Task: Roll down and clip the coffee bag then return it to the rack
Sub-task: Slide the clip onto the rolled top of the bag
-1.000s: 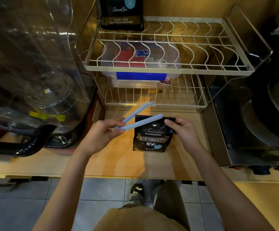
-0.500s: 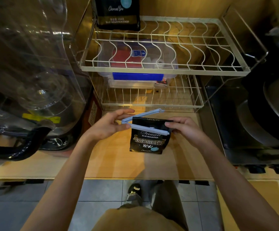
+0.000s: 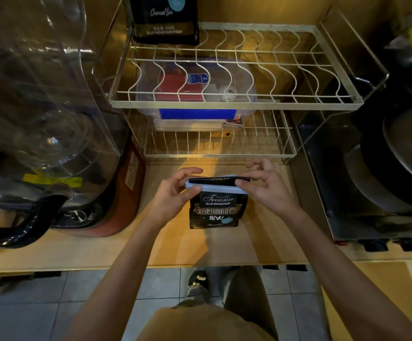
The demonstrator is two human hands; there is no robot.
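Coffee bag: the small black coffee bag (image 3: 214, 209) is held up just above the table (image 3: 261, 242), in front of the rack (image 3: 234, 104). Its top is folded over.
Clip: a long light blue clip (image 3: 216, 187) lies across the bag just under the fold. I cannot tell if it is snapped shut.
Left hand: the left hand (image 3: 173, 193) has a closed grip on the left end of the clip, thumb in front.
Right hand: the right hand (image 3: 266, 187) pinches the right end of the clip and the bag top.
Rack: two wire shelves. A bigger black coffee bag (image 3: 165, 19) stands at the back left of the top shelf. A clear box (image 3: 195, 94) with a blue front sits on the lower shelf.
Left side: a big clear jug (image 3: 40, 94) with a black handle.
Right side: dark pans (image 3: 397, 156).
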